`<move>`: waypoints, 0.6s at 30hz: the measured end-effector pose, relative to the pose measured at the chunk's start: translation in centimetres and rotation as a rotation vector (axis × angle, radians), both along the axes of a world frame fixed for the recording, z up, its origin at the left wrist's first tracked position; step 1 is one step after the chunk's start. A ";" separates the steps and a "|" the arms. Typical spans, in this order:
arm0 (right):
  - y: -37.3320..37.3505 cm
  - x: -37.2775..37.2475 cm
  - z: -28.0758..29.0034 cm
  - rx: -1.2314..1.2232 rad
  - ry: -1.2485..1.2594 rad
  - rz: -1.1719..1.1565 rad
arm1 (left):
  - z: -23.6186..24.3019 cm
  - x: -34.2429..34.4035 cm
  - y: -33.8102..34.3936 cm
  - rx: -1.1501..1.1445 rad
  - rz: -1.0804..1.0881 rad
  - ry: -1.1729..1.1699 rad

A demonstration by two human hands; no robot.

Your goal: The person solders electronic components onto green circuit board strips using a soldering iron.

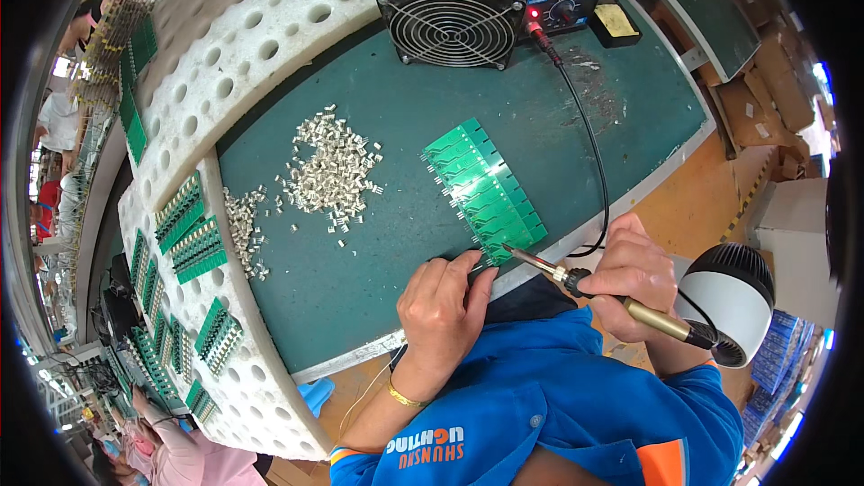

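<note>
A green circuit board panel (486,184) lies on the dark green tabletop, with small white connectors along its left edge. My right hand (633,274) is wrapped round a soldering iron (652,317), whose tip touches the board near its closest end. My left hand (447,300) is closed at that same end, thumb and forefinger pinched by the board's corner. What the fingertips hold is too small to make out. A thin pale wire (367,391) runs up to the left hand's wrist side.
Loose white connectors (331,166) are heaped on the left. A fan (450,22) and soldering station (562,0) stand at the back, beside a yellow sponge (616,21). The iron's cable (589,117) crosses the right side. Perforated white foam (236,342) carries finished-looking green boards (200,252).
</note>
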State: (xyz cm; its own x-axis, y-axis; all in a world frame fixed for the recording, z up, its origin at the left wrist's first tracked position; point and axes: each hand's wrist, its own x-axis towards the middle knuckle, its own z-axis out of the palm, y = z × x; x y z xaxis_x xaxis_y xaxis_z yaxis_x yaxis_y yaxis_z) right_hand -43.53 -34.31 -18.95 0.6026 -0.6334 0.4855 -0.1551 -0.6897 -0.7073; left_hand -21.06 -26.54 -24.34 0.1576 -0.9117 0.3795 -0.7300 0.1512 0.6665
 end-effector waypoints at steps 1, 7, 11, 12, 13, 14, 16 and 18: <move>-0.1 0.0 -0.2 -0.002 -0.001 0.000 | 0.0 0.0 0.0 0.007 -0.003 -0.004; -0.2 1.2 -2.4 0.044 -0.098 0.002 | 0.6 0.0 0.1 0.080 -0.005 0.027; -0.8 2.9 -3.9 -0.002 -0.132 -0.021 | 2.1 0.0 0.5 0.248 0.043 0.169; -0.9 3.1 -4.1 -0.035 -0.132 -0.011 | 2.2 0.1 0.6 0.247 0.048 0.166; -1.0 3.1 -4.2 -0.037 -0.095 -0.007 | 2.3 0.2 0.6 0.278 0.053 0.185; -1.0 3.1 -4.3 -0.036 -0.100 -0.003 | 2.4 0.4 0.7 0.308 0.058 0.202; -0.8 2.9 -4.6 0.013 -0.047 -0.029 | 2.2 0.5 0.6 0.333 0.060 0.234; -0.7 2.7 -4.8 0.029 -0.066 -0.037 | 2.6 0.4 0.5 0.358 0.059 0.268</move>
